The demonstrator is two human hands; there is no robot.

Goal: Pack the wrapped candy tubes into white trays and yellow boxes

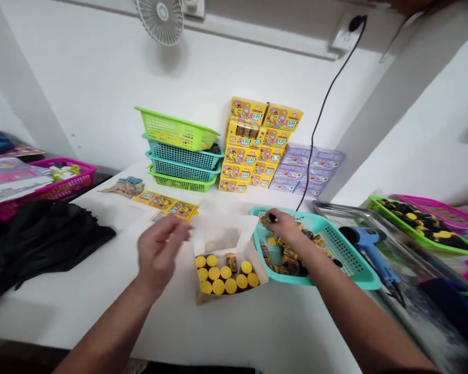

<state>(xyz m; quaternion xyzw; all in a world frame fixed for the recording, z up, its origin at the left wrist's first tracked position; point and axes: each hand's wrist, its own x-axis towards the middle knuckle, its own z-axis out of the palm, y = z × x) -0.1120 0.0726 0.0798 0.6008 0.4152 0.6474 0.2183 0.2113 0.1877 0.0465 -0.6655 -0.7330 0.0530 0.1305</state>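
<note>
**A:** Where are our hands, and what is in them?

**B:** Our right hand (286, 229) reaches into a teal basket (345, 252) at three o'clock of the open carton (223, 236). Its grip is pinched shut on a small yellow tube (271, 218) at the basket's far edge. Our left hand (159, 249) hovers at nine o'clock of the carton, blurred. Its grip looks loosely spread and empty.

**A:** What could go wrong?

**B:** We judge the pinch a light one, so the tube could slip back among the loose pieces in the basket. In the carton, yellow-capped tubes (218, 285) stand upright in rows, but one tube (231, 261) at twelve o'clock leans askew. A careless knock there could topple its neighbours. The left hand is also close to the raised white flap and could push the carton across the surface (101, 291).

**A:** What else is around us?

**B:** A blue heat gun (368, 241) lies at three o'clock on a metal tray (347, 209), just beside the basket. Its black cable (327, 93) runs up to a wall socket at one o'clock, and a sleeve could snag it. Stacked mesh baskets (181, 148) and yellow boxes (257, 150) stand at twelve o'clock. Flat printed cartons (167, 203) lie at eleven, and a black cloth (39, 239) is heaped at nine. None of these blocks the way between basket and carton.
</note>
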